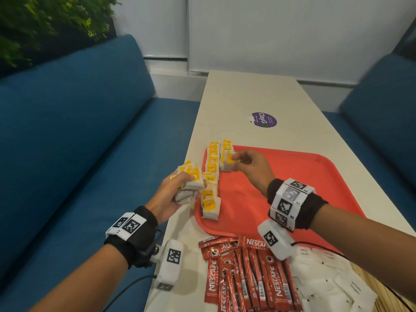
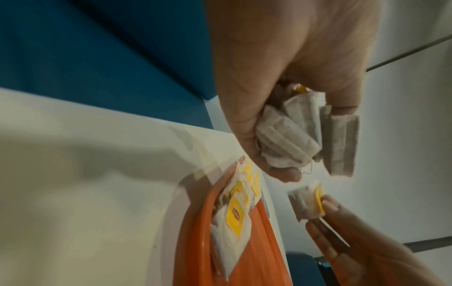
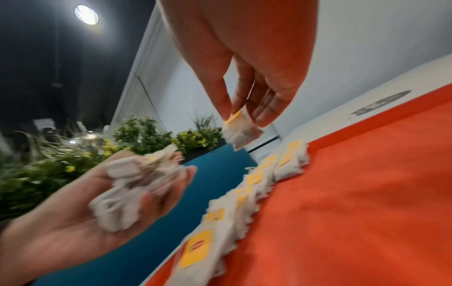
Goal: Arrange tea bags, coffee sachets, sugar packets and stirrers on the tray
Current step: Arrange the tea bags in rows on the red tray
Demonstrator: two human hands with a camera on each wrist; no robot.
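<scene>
Head view: left hand point(image 1: 177, 194) clutching a tea bag bundle point(image 1: 190, 183), right hand point(image 1: 252, 165) pinching one tea bag point(image 1: 228, 162) above the tray point(image 1: 292, 176)

Setting: office break area or café booth.
Long pale table point(image 1: 258, 97) between two blue upholstered benches point(image 1: 74, 122); white panelled wall point(image 1: 270, 30); leafy planter point(image 1: 45, 21) behind the left bench; round purple branded sticker point(image 1: 263, 119) on the tabletop; recessed ceiling light point(image 3: 86, 14).
</scene>
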